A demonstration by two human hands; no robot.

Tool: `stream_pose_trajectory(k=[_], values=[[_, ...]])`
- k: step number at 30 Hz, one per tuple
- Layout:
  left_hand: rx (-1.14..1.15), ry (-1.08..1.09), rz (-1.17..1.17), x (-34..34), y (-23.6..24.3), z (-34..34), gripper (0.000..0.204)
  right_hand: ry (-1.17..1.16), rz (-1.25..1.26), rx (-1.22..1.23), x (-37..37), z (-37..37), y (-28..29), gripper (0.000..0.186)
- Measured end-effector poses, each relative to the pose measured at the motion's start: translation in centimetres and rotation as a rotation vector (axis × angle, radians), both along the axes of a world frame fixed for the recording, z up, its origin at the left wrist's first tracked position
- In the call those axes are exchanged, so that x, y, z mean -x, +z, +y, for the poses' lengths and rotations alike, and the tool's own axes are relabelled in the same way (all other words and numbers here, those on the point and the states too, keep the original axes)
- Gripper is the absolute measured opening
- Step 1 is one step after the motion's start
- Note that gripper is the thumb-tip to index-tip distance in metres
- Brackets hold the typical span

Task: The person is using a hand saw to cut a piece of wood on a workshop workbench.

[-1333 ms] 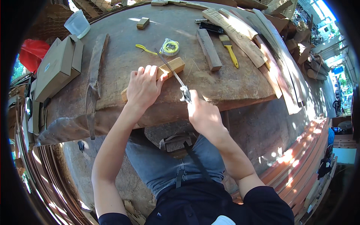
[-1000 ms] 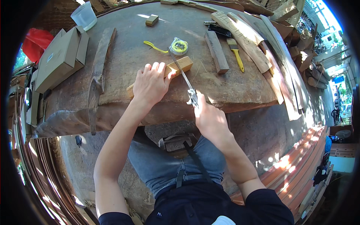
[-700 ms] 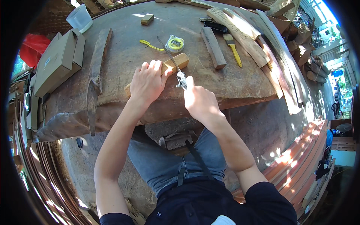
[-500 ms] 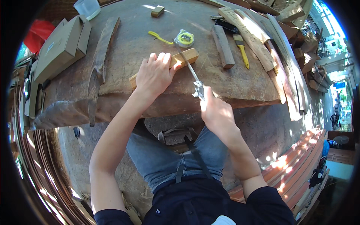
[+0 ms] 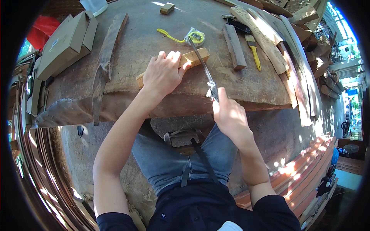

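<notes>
A yellowish wooden block (image 5: 195, 57) is lying aslant near the front edge of a broad, worn bench (image 5: 254, 86) — a thin saw (image 5: 207, 73) crossing it near the right end.

The left hand (image 5: 163, 73) is clasping the block from above, fingers curling over its far side, thumb pressing toward the saw; the right hand (image 5: 231, 115) is wrapping the saw's handle, fingertips hidden. Looking stiff, dry and fairly light, the block is probably offering its best hold along the long sides — well left of the blade. Beyond, a yellow tape measure (image 5: 197, 37) is sitting by the blade's tip; a yellow-handled brush (image 5: 254, 54) is lying farther right.
</notes>
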State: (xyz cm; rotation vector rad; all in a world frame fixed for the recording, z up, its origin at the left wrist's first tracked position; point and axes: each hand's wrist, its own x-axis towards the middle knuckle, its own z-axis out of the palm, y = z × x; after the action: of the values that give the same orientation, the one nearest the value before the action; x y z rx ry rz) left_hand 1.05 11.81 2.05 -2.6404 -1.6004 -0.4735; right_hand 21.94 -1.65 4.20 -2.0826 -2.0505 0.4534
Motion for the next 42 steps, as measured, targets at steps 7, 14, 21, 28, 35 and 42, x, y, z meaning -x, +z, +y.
stream_pose_trajectory(k=[7,14,21,28,35,42], values=[[-0.072,0.019,0.009,3.6,-0.4,3.5,0.045,-0.024,0.162,-0.124,-1.3,-0.7,1.1,0.021],[0.056,0.034,0.029,4.4,-0.2,2.4,0.048,0.106,0.183,-0.061,1.8,4.0,-1.0,0.023],[0.013,0.039,-0.016,4.0,0.0,2.2,0.046,0.157,0.196,-0.057,3.3,6.7,-0.6,0.024],[-0.036,0.034,0.043,4.3,-0.7,2.8,0.048,0.033,0.091,0.039,3.9,4.8,-0.2,0.032],[-0.088,0.023,0.008,4.5,-1.6,2.9,0.05,0.155,0.184,-0.138,5.1,7.3,-0.8,0.032],[-0.054,0.017,0.037,4.2,-1.2,2.7,0.049,0.03,0.132,0.048,4.9,4.8,0.7,0.031]])
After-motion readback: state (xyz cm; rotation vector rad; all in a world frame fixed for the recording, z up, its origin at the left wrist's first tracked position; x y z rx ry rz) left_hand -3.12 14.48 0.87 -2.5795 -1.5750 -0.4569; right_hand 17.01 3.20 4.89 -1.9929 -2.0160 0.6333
